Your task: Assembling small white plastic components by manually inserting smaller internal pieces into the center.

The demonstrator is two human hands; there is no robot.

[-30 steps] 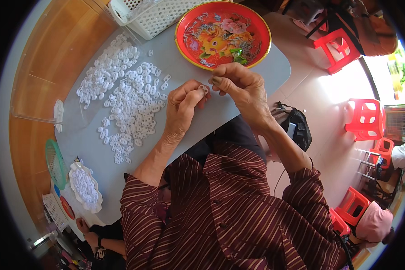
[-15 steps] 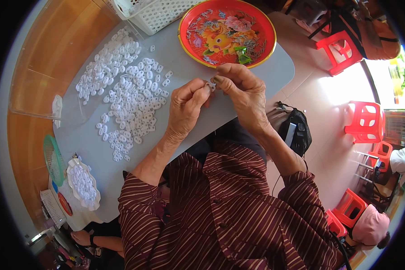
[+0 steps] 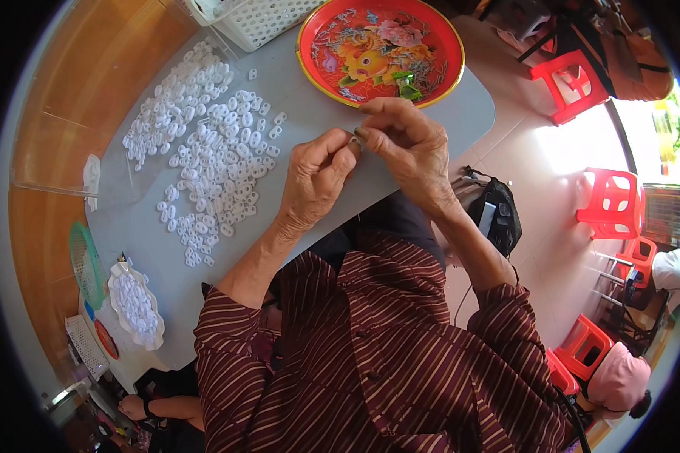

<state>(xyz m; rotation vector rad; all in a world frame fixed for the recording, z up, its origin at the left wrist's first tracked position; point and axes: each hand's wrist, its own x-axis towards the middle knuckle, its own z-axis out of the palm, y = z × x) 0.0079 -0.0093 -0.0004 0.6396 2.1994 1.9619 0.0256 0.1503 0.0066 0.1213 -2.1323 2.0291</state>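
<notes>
Rings (image 3: 211,162), small and white, lie scattered in a loose heap on the left half of the grey bench (image 3: 317,106), and one tiny piece (image 3: 353,139) is pinched between the two hands just above the bench's near edge. That piece is almost wholly covered by fingertips, so its shape cannot be made out. The left hand (image 3: 315,180) is closed narrow on it with thumb and forefinger, and the right hand (image 3: 404,143) meets it from the other side in the same tight pinch. A red tray (image 3: 438,79) sits just beyond the right hand, its near rim partly hidden by the knuckles. A white basket (image 3: 261,19) is cut off by the top edge. A dish (image 3: 136,306) of more white pieces rests near the bench's left corner, beside a green lid (image 3: 87,264) that is seen edge-on and hard to read. Bare bench lies between the heap and the hands. Red stools (image 3: 574,83) stand on the floor well to the right.
</notes>
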